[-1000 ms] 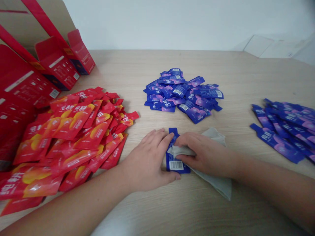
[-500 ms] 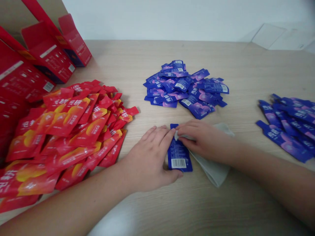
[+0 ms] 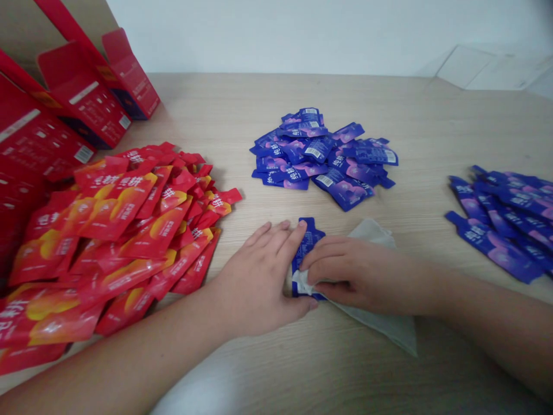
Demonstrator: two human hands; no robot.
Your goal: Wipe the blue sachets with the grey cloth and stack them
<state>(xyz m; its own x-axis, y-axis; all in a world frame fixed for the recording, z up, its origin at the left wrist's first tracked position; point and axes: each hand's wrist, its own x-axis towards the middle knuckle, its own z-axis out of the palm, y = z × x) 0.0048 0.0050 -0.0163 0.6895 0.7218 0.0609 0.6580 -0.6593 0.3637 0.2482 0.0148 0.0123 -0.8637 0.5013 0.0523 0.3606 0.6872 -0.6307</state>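
A single blue sachet (image 3: 308, 241) lies on the table in front of me, its spout end pointing away. My left hand (image 3: 264, 279) rests beside it with fingers stretched out; the index finger and thumb touch its left side and near end. In my right hand (image 3: 345, 268) a white cloth (image 3: 375, 230) is bunched between the fingers. The cloth's bunched part presses on the sachet's near half and covers the barcode there. The rest of the cloth spreads out under my right hand and wrist.
A large pile of red sachets (image 3: 129, 225) lies at left, before red boxes (image 3: 93, 106) with raised flaps. Blue sachets form one pile (image 3: 324, 155) at the back middle and another (image 3: 505, 219) at right. A clear panel (image 3: 488, 68) stands at the back right.
My right hand has drawn the cloth along the sachet from near its spout end down to its near end. My left hand has stayed almost in place.
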